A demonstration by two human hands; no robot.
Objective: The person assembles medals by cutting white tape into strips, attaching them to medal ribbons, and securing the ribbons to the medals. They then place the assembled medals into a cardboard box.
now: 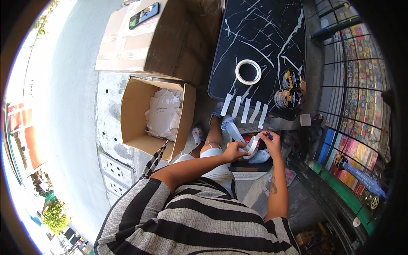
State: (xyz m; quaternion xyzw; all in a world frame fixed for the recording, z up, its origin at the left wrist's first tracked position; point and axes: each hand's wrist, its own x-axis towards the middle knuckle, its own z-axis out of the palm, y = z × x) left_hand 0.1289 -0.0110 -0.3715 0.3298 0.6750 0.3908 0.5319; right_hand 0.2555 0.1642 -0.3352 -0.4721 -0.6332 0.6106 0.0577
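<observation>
I see the left hand [234, 151] closed around a white roll of adhesive tape [253, 145], which it holds in front of the body, just below the near edge of the black surface with white marble veins [263, 38]. The right hand [272, 142] is just beside the roll, on its right side; its fingers are pinched on a small dark blue tool [269, 135], maybe a pen or a cutter, I cannot tell which. A loose strip of tape [233, 129] goes up and to the left from the roll.

To do this step well, I think the left grip must keep the roll firm and not turning, while the right hand works near the free end, so that the strip stays flat and does not stick on itself.

Five short white tape pieces [245, 109] hang side by side from the near edge of the surface. A second white tape roll [248, 71] lies flat above them, and two dark rolls with yellow print [289, 88] are at the right edge.

For moving, the middle and far part of the surface is bare. On the left stands an open brown cardboard box with white papers inside [155, 119], near the knee. On the right a black metal grate [352, 80] is close, so I judge the room on that side to be narrow.
</observation>
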